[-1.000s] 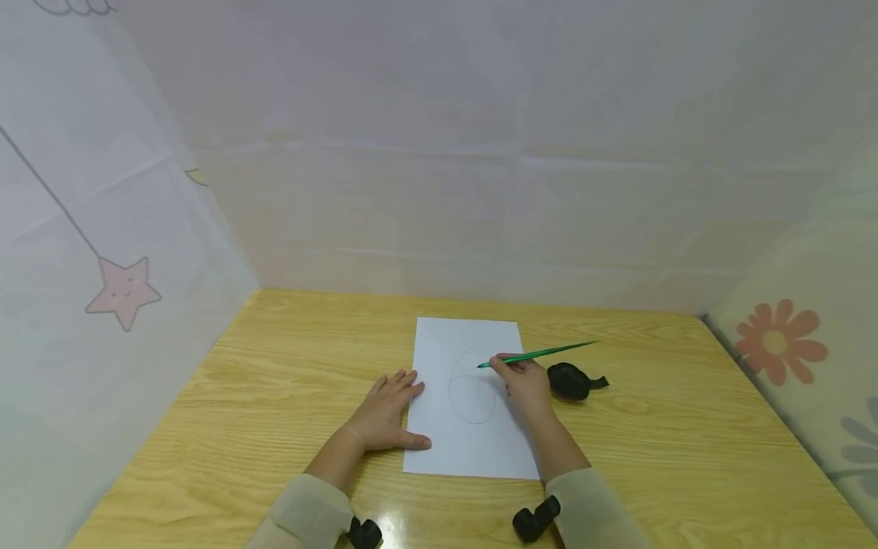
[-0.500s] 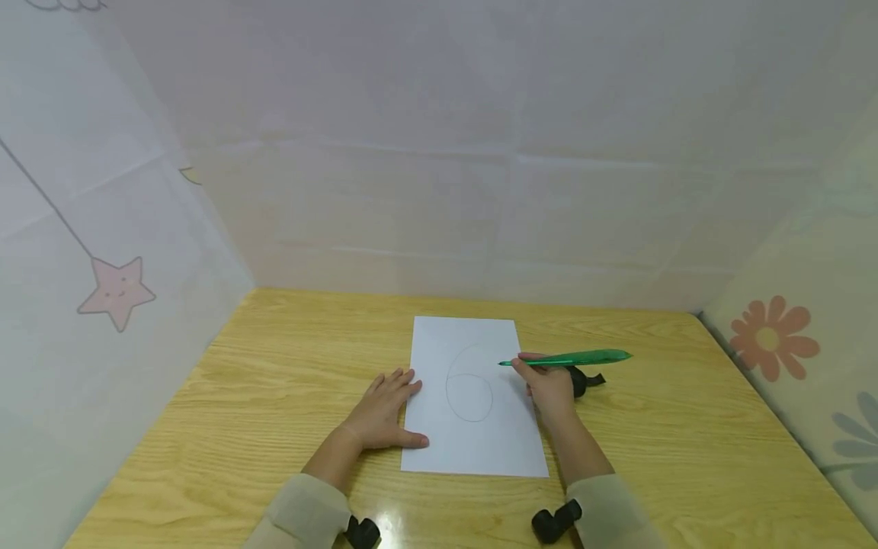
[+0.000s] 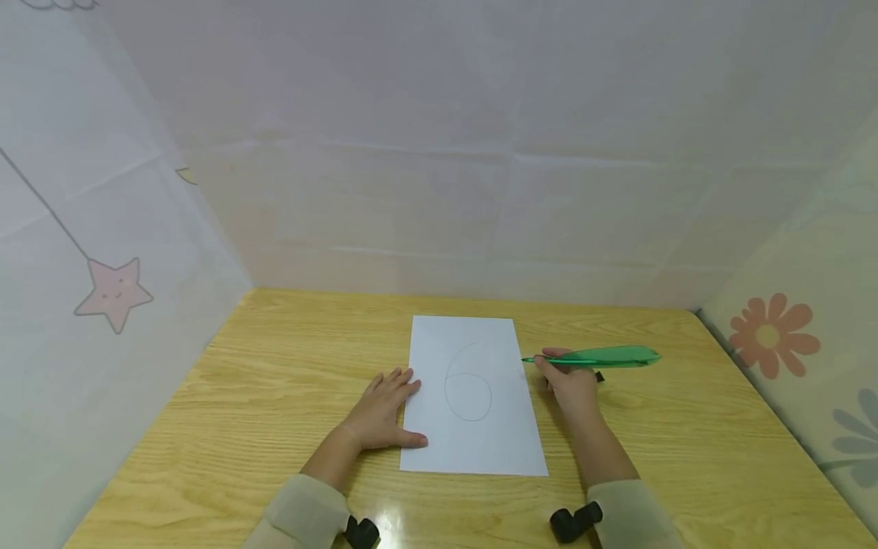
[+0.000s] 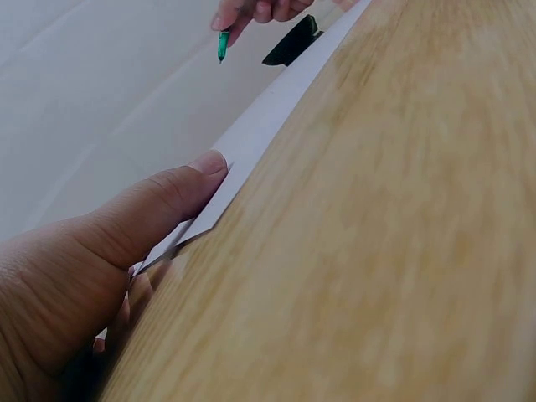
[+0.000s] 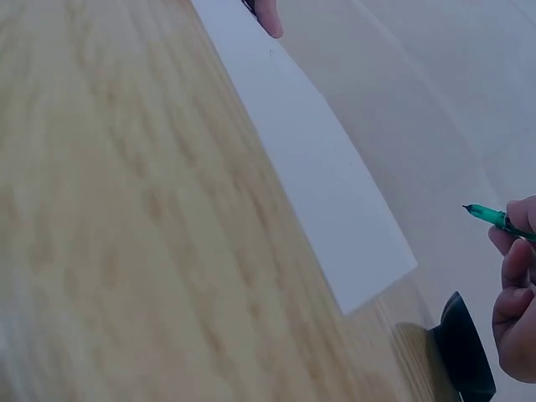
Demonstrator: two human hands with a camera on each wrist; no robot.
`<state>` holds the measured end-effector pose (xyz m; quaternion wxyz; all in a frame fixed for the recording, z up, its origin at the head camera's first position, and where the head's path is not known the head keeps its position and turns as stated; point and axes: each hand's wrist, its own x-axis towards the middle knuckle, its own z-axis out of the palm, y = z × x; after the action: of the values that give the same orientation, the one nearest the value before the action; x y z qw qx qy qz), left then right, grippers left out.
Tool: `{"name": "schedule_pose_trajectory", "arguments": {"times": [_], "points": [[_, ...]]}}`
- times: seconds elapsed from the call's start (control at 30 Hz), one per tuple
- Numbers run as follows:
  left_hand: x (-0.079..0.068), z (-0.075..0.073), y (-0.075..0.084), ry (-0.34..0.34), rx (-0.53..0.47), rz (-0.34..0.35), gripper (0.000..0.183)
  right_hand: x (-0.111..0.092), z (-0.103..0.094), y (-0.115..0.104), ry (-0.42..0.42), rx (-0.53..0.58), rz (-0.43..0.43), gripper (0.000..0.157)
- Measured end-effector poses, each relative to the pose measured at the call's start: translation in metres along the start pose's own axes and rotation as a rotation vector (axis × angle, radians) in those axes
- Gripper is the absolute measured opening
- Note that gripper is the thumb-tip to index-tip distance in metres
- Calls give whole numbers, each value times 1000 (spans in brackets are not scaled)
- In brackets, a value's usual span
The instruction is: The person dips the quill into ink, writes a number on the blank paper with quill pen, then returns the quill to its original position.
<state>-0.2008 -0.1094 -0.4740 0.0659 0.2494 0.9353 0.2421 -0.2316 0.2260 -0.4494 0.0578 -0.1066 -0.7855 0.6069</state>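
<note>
A white sheet of paper (image 3: 511, 442) lies on the wooden table, with a thin line drawing like a figure 6 (image 3: 469, 396) on it. My left hand (image 3: 379, 415) rests at the paper's left edge, fingers spread; its thumb (image 4: 159, 201) lies on the sheet in the left wrist view. Just off the paper's right edge, my right hand (image 3: 575, 393) pinches a green pen (image 3: 610, 357) with a broad, feather-like tail. In the right wrist view the pen's tip (image 5: 486, 214) is raised clear of the sheet.
A black rounded object (image 5: 465, 347) with a short tab sits on the table, mostly hidden behind my right hand in the head view. The wooden table (image 3: 274, 366) meets pale cloth walls (image 3: 425, 206) at the back and sides.
My right hand has moved right with the pen, from above the drawing to beyond the paper's right edge, now covering most of the black object. My left hand stays on the paper.
</note>
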Motion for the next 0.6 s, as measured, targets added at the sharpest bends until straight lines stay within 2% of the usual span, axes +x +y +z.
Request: {"name": "schedule_pose_trajectory", "arguments": {"times": [0.17, 0.3, 0.47, 0.6], "points": [[0, 1, -1, 0, 1, -1, 98, 0, -11, -2, 0, -112, -50, 36], [1, 2, -2, -8, 9, -14, 98, 0, -19, -5, -8, -240, -82, 42], [1, 0, 0, -5, 1, -8, 98, -4, -27, -12, -19, -294, -93, 50], [2, 1, -1, -7, 4, -9, 98, -4, -31, -14, -9, -289, -113, 41]]}}
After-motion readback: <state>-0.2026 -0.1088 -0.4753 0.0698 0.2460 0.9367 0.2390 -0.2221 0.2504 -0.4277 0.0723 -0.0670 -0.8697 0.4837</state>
